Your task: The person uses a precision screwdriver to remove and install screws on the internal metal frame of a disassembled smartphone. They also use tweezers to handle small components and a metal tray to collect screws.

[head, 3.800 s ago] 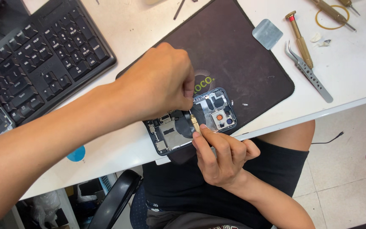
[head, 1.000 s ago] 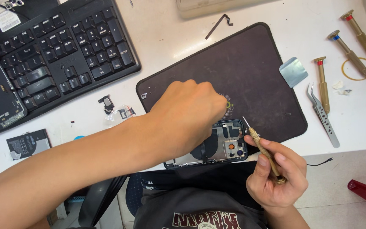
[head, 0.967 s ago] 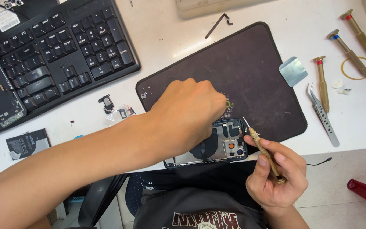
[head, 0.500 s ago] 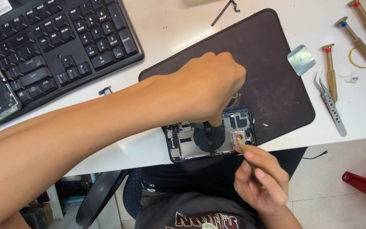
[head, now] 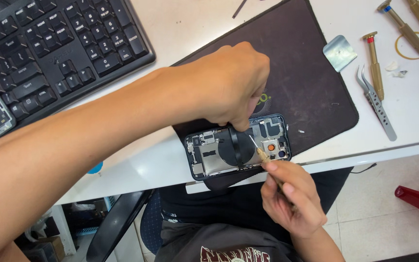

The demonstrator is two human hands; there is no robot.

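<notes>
Here the left hand (head: 229,85) is pinching at the opened phone (head: 238,148); the right hand's (head: 292,199) fingers are gripping a thin screwdriver (head: 260,153). Fragile internals, probably; best holding the frame edges.

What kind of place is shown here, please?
Probably a phone repair bench. An opened phone lies on a dark work mat on a white table, the right hand works inside it with a small screwdriver, and spare screwdrivers and tweezers lie alongside.
</notes>
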